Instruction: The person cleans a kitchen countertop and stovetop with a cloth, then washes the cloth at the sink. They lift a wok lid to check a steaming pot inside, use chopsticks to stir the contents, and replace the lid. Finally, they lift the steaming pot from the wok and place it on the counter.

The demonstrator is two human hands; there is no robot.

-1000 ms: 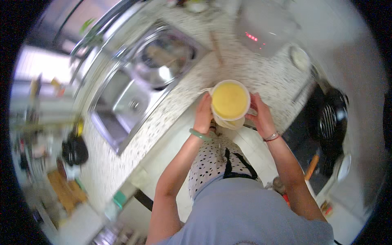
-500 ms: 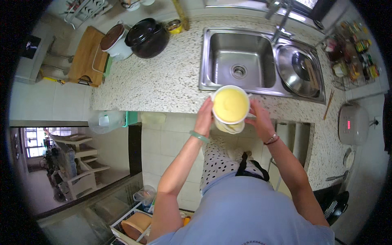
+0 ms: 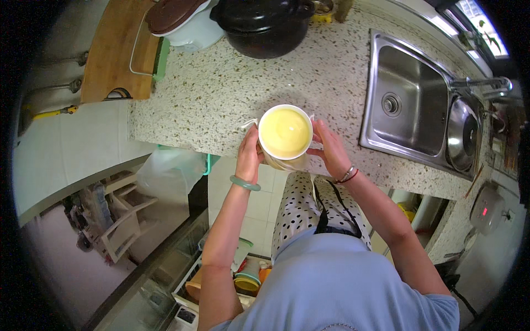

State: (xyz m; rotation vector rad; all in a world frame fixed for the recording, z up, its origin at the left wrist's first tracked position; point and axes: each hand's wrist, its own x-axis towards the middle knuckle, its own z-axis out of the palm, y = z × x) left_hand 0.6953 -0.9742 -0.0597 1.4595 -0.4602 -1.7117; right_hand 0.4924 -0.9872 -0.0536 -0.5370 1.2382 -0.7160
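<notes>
A round white bowl (image 3: 261,144) full of something smooth and pale yellow (image 3: 285,132) is between my hands at the counter's front edge. Pale thin wrapping (image 3: 290,164) hangs below its near side, and white string ends stick out at both sides. My left hand (image 3: 249,151), with a green bangle at the wrist, grips the bowl's left side. On the opposite side, my right hand (image 3: 333,151) holds it with bent fingers. The bowl's underside is hidden, so I cannot tell whether it rests on the counter.
The speckled counter (image 3: 221,99) carries a black lidded pot (image 3: 268,33), a white pot with a brown lid (image 3: 193,30) and a wooden cutting board (image 3: 118,55). At the right is a steel sink (image 3: 411,88) with a metal lid (image 3: 462,132) beside it. A clear plastic bag (image 3: 171,171) hangs below the counter's edge.
I have turned and moved left along the counter with the bowl. The sink now lies further right in view, and the pots are closer. Both hands keep their hold.
</notes>
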